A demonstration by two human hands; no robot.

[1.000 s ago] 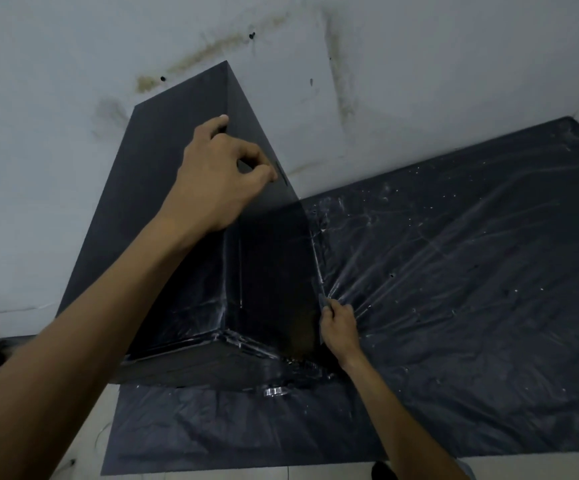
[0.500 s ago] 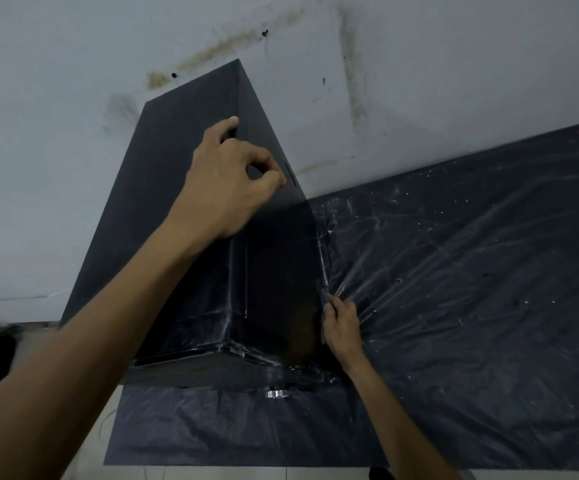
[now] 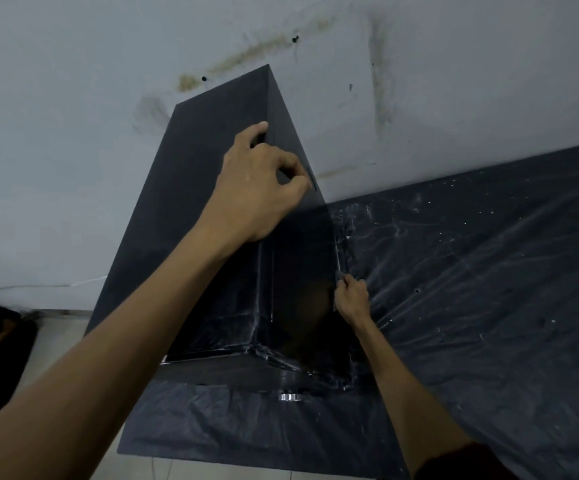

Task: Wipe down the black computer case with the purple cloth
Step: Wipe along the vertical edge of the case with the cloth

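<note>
My left hand (image 3: 260,181) grips the upright computer case (image 3: 208,157) by its top edge; my right hand (image 3: 352,299) seems to pinch plastic film (image 3: 454,271) at its side. Wiping hasn't started; next I need the cloth, which is out of view.

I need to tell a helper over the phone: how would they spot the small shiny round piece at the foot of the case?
Find the tall black computer case standing before the pale wall. Follow its near corner down to the black sheet underneath. The shiny round piece sits right at the case's bottom edge, the only round silvery thing amid dark surfaces.
</note>
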